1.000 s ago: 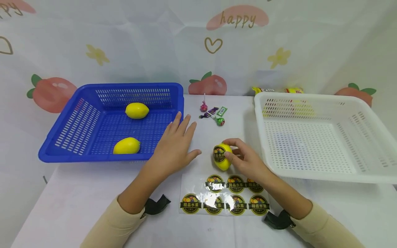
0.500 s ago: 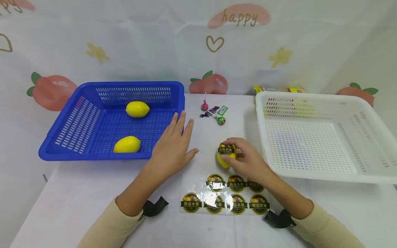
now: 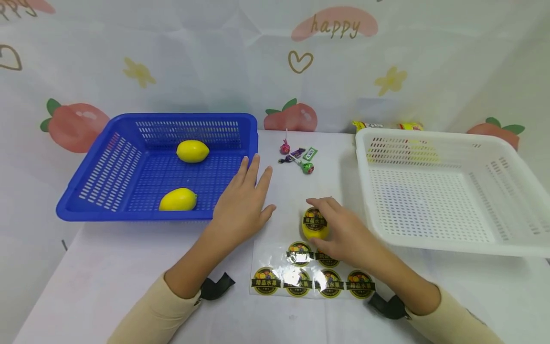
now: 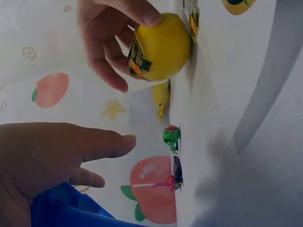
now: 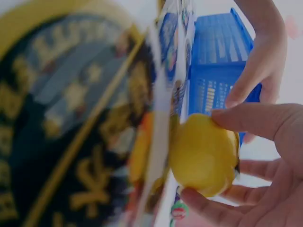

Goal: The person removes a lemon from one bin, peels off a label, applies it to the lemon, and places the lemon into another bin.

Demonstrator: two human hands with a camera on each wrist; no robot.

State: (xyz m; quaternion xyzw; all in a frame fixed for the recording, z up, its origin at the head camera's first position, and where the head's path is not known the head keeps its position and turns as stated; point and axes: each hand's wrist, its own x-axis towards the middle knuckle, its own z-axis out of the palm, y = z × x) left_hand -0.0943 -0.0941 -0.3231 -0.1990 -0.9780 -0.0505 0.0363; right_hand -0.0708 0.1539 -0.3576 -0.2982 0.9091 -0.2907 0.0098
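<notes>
A yellow lemon (image 3: 314,231) with a round black-and-gold sticker (image 3: 315,220) on it sits on the white tabletop, at the far edge of a clear sheet of stickers (image 3: 275,263). My right hand (image 3: 345,234) holds it from the right, the thumb on the near side and the fingers curved round the far side. In the right wrist view the thumb and a finger (image 5: 203,205) touch opposite sides of the lemon (image 5: 203,156). My left hand (image 3: 240,205), fingers spread, hovers by the right front corner of the blue basket (image 3: 156,216). It holds nothing.
Inside the blue basket lie two lemons, one at the back (image 3: 192,151) and one in front (image 3: 178,199). A white basket (image 3: 455,246) stands on the right, with yellow packets (image 3: 368,125) behind it. Lollipops (image 3: 307,167) and wrapped candies (image 3: 310,153) lie at the back middle.
The lemon has been turned, so its sticker faces up toward the head camera, and it has moved slightly nearer. The right hand has shifted its hold and come nearer; the left hand is nearly still.
</notes>
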